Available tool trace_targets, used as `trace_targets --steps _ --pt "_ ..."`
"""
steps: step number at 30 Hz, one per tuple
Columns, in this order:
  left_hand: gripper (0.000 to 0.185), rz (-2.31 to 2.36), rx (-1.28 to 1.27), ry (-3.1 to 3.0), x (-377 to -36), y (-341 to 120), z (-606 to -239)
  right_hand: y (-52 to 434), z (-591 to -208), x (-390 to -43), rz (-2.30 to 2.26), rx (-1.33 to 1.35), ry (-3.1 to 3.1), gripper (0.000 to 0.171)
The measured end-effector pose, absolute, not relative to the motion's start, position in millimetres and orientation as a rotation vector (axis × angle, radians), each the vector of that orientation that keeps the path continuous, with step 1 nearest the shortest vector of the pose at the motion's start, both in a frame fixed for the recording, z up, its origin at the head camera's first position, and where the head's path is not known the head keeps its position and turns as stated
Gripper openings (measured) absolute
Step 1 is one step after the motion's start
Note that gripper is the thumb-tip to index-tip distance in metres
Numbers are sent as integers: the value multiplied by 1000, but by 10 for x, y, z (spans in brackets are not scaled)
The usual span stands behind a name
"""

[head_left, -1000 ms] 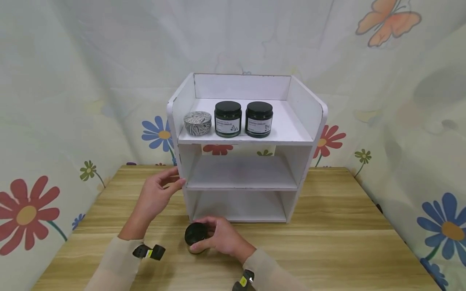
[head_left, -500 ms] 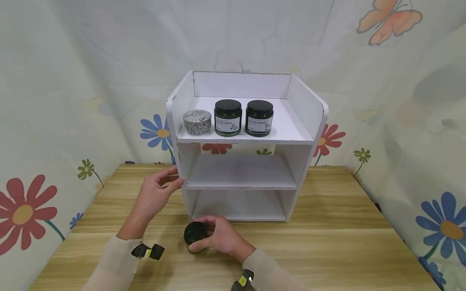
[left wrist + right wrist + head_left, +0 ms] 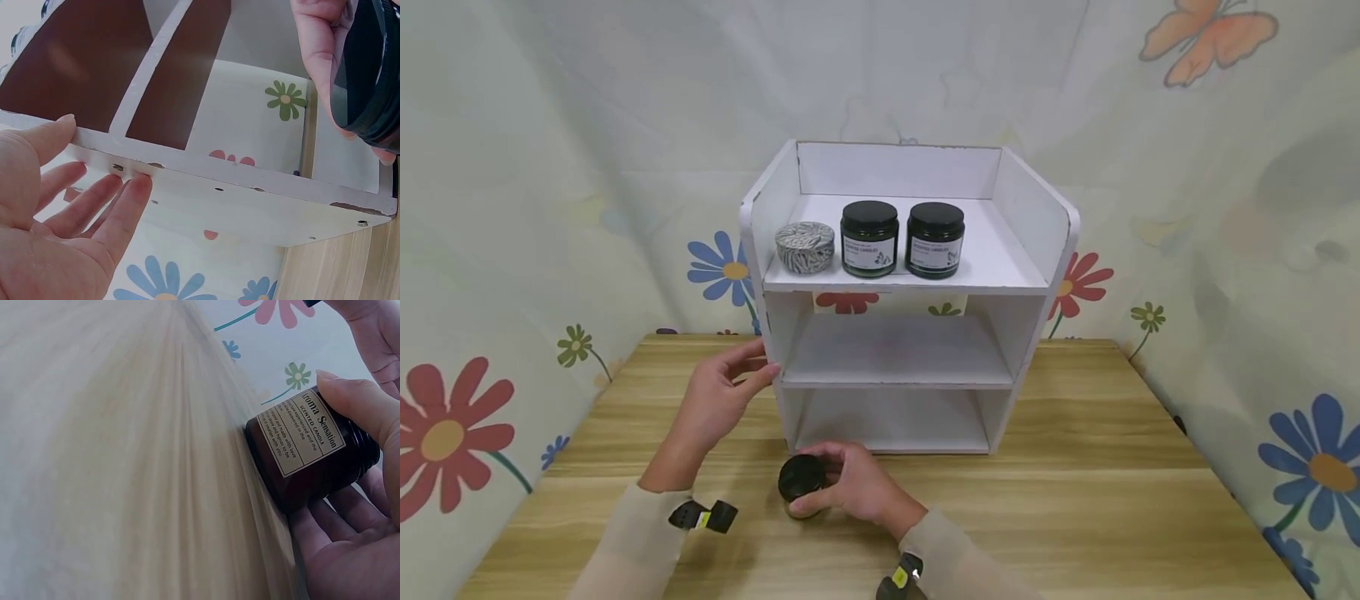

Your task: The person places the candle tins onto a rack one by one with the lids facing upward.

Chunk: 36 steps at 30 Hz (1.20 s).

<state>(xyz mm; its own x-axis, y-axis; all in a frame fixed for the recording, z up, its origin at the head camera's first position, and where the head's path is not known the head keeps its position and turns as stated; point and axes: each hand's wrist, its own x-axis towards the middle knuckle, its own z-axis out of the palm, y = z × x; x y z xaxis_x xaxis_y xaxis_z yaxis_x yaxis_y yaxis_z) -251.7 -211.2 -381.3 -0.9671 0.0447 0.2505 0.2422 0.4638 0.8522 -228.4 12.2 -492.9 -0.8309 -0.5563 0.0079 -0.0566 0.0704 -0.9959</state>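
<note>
In the head view my right hand [image 3: 859,487] grips a dark scented candle jar [image 3: 801,477] with a black lid, standing on the wooden table before the shelf's lower left corner. A tan "Aroma Sensation" label [image 3: 302,432] faces the right wrist camera, and thumb and fingers lie on either side of the glass. My left hand [image 3: 721,400] touches the left side of the white shelf unit [image 3: 898,292]. Seen from the left wrist, its thumb rests on the panel's front edge, with the fingers [image 3: 106,200] loosely extended along the outer side.
On the top shelf stand a round patterned tin [image 3: 805,247] and two dark candle jars, one in the middle [image 3: 869,239] and one to its right [image 3: 935,241]. Below are two compartments. A flowered cloth [image 3: 1210,250] surrounds the wooden table [image 3: 1075,517].
The head view has tilted very slightly, so the shelf sits a little higher in the picture. Both hands and the candle jar keep their places.
</note>
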Motion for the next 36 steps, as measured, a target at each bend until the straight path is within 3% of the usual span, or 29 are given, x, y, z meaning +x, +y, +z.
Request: trace_targets --steps 36 --pt "59 -1542 -240 -2506 -2502 -2097 -3812 130 -4973 -2300 -1802 -645 1976 52"
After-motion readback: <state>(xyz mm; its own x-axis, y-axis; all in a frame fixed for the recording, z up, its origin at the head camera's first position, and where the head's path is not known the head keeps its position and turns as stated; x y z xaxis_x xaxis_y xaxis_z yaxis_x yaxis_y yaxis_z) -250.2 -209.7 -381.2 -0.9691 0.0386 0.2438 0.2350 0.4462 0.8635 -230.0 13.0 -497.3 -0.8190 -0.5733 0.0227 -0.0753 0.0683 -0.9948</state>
